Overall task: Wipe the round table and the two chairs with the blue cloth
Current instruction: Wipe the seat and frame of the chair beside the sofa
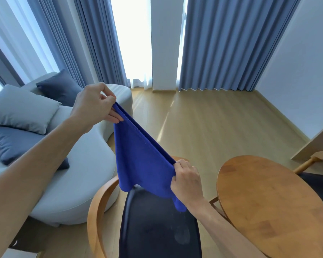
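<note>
The blue cloth (138, 157) hangs stretched in the air between both hands, folded along its top edge. My left hand (95, 105) pinches its upper corner, raised over the sofa's end. My right hand (186, 180) grips the lower corner, just above a chair. That chair (157, 224) has a dark seat and a curved wooden frame, and stands directly below the cloth. The round wooden table (272, 205) is at the lower right, close beside my right forearm. A second chair (317, 175) shows partly behind the table at the right edge.
A pale grey sofa (78, 183) with grey and dark blue cushions fills the left side. Blue curtains (227, 43) hang along the windows at the back. Wooden floor (222, 123) stretches ahead. A white wall and a wooden panel (313, 144) stand at the right.
</note>
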Motion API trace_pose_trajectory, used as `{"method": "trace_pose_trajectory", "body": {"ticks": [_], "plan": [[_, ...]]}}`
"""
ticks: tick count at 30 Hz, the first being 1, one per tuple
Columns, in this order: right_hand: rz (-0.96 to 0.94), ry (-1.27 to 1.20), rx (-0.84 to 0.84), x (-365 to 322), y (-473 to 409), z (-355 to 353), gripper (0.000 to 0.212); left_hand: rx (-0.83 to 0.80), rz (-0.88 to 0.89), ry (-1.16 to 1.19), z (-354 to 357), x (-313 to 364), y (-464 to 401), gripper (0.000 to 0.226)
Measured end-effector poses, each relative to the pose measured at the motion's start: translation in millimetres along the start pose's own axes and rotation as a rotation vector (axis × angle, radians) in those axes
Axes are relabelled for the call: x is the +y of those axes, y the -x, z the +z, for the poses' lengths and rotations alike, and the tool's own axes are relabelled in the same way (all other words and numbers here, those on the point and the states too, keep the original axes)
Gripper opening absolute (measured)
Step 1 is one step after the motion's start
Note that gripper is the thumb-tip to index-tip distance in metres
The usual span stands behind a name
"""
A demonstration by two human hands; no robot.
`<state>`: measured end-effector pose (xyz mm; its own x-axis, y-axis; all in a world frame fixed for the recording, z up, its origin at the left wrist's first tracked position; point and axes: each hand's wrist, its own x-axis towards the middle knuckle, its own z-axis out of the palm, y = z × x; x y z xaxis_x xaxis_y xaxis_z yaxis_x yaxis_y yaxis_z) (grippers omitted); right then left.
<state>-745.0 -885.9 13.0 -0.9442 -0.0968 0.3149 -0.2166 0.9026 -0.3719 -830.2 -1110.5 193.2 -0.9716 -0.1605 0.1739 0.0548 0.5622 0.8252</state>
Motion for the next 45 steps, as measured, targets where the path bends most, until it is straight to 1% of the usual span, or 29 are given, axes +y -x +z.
{"method": "trace_pose_trajectory", "body": {"ticks": [3,6,9,13,16,18,22,26,28,30,33,36,42,45], "plan": [[0.075,-0.094,-0.053,8,-5,2,0.022,0.004,0.012,-0.038,3,4,2,0.014],[0.131,-0.264,-0.064,14,-8,0,0.019,0.009,-0.004,-0.056,3,7,2,0.016],[0.106,-0.33,-0.067,18,-9,-3,0.014,0.009,-0.031,-0.074,0,8,2,0.02],[0.03,-0.29,-0.083,25,-9,-8,0.013,-0.02,-0.065,-0.072,-2,10,7,0.023],[-0.01,-0.207,-0.114,31,-9,-11,0.013,-0.052,-0.091,-0.055,-3,13,10,0.032],[-0.02,-0.148,-0.107,33,-9,-13,0.011,-0.053,-0.097,-0.049,-3,15,11,0.032],[-0.003,-0.027,-0.085,32,-10,-16,0.024,-0.038,-0.071,-0.025,-2,21,16,0.033],[0.04,0.001,-0.045,31,-13,-17,0.036,-0.011,-0.109,-0.051,-3,15,15,0.029],[0.069,0.01,-0.044,37,-13,-18,0.038,0.0,-0.115,-0.047,-7,11,12,0.028],[0.074,-0.033,-0.06,46,-10,-18,0.035,0.026,-0.115,-0.045,-11,8,9,0.03],[0.043,-0.165,-0.099,53,-7,-19,0.03,0.028,-0.106,-0.072,-13,4,7,0.03],[0.034,-0.25,-0.102,52,-7,-19,0.032,0.017,-0.098,-0.081,-13,3,5,0.03],[0.027,-0.323,-0.043,44,-4,-16,0.042,-0.004,-0.072,-0.116,-20,2,3,0.032],[0.001,-0.34,-0.074,40,-3,-11,0.035,-0.006,-0.082,-0.122,-27,-1,1,0.032]]}}
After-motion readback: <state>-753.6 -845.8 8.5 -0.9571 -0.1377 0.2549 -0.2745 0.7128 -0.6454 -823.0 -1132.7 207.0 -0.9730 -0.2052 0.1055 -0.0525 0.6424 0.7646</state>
